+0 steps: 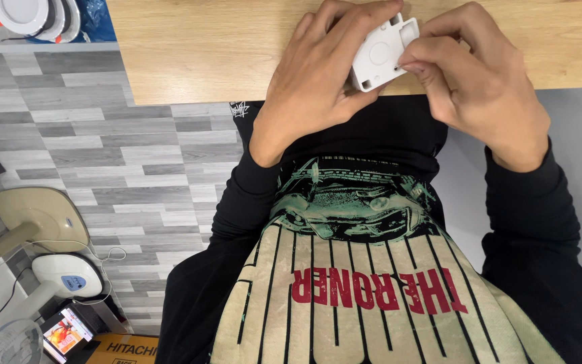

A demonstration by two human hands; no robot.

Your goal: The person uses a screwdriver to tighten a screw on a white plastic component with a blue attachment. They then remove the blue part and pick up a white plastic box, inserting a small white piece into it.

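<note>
Here, at the wooden table (190,47) edge, the left hand (318,74) wraps the small white box (380,55); the right hand (483,81) pinches its side.

In my hands, at the top of the frame, the small square plastic housing (380,55) is plain white. My long-sleeved shirt (372,269) is black with green, cream and red print. The wooden tabletop (203,47) is pale oak-grained; the plank floor (129,162) at left is mixed grey.
</note>
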